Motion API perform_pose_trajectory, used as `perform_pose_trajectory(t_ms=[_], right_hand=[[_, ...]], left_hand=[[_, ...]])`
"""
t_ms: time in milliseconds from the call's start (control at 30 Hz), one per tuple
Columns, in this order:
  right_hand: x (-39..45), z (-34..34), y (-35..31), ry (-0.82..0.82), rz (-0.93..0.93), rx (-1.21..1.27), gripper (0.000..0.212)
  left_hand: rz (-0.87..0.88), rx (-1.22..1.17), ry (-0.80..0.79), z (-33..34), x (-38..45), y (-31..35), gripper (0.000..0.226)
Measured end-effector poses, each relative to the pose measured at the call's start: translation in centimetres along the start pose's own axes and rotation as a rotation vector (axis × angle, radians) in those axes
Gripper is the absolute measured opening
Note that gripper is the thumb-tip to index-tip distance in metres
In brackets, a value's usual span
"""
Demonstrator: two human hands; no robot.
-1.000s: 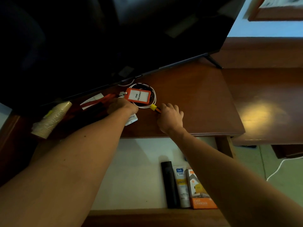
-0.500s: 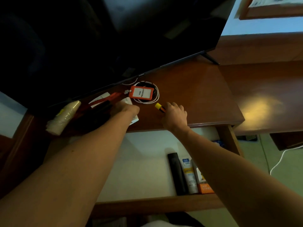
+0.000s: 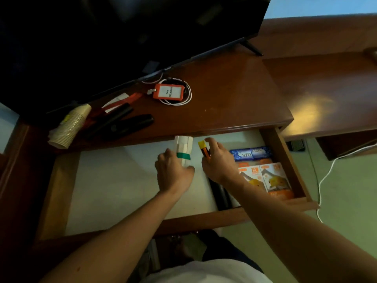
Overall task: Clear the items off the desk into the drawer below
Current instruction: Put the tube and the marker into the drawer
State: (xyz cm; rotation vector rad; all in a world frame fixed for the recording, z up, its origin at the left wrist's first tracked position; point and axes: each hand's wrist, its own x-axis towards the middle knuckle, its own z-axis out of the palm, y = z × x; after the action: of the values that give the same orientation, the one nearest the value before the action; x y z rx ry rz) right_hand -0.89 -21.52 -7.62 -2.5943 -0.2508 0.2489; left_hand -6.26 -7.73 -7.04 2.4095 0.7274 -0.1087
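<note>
Both my hands are over the open drawer [image 3: 285, 158] under the brown desk [image 3: 234, 99]. My left hand [image 3: 173, 174] grips a white packet with a green band [image 3: 184, 149], held above the drawer's white floor. Just right of it, my right hand [image 3: 217, 160] is closed on an orange and black marker with a yellow cap [image 3: 204, 149]. Left on the desk are an orange badge holder [image 3: 169, 91] lying on a coiled white cable [image 3: 188, 97], two dark long objects [image 3: 126, 122] and a sleeve of paper cups [image 3: 69, 124].
A large dark screen [image 3: 122, 37] stands at the back of the desk. The drawer's right side holds orange boxes [image 3: 265, 178], a blue packet [image 3: 252, 153] and a black stick [image 3: 219, 194]. A white cord [image 3: 326, 176] trails on the green floor at the right.
Both hands have left the desk top and come down over the drawer, the left carrying the white packet, the right the marker. The view has tilted down, showing more of the drawer.
</note>
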Motion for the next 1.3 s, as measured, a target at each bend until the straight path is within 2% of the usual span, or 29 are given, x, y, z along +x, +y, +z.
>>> perform_pose_trajectory(t_ms=[200,400,633,867,1100,1300], right_hand=[[-3.6,3.0,3.1,-0.313,0.119,-0.104,0.075],[-4.1,5.2,3.8,-0.449,0.109,-0.204,0.066],[-3.6,6.6,3.8,-0.526,-0.068,-0.503,0.045],[-2.2,5.7,4.6,-0.579,-0.19,-0.657,0.042],[-1.8,4.3,5.7,-0.645,-0.212,-0.624,0.052],[-1.9,4.3,6.1,-0.604,-0.211,-0.534,0.044]], left_hand=[[-0.057,0.111,-0.195,4.5,-1.7,-3.4,0.066],[-0.073,0.259,-0.352,7.2,-1.4,-5.3,0.073],[-0.049,0.283,-0.452,8.0,-0.5,-5.9,0.102],[-0.045,0.204,-0.588,7.7,2.0,-6.6,0.103],[-0.045,0.146,-0.618,8.5,2.2,-6.6,0.105],[-0.038,0.109,-0.622,9.5,1.7,-6.0,0.112]])
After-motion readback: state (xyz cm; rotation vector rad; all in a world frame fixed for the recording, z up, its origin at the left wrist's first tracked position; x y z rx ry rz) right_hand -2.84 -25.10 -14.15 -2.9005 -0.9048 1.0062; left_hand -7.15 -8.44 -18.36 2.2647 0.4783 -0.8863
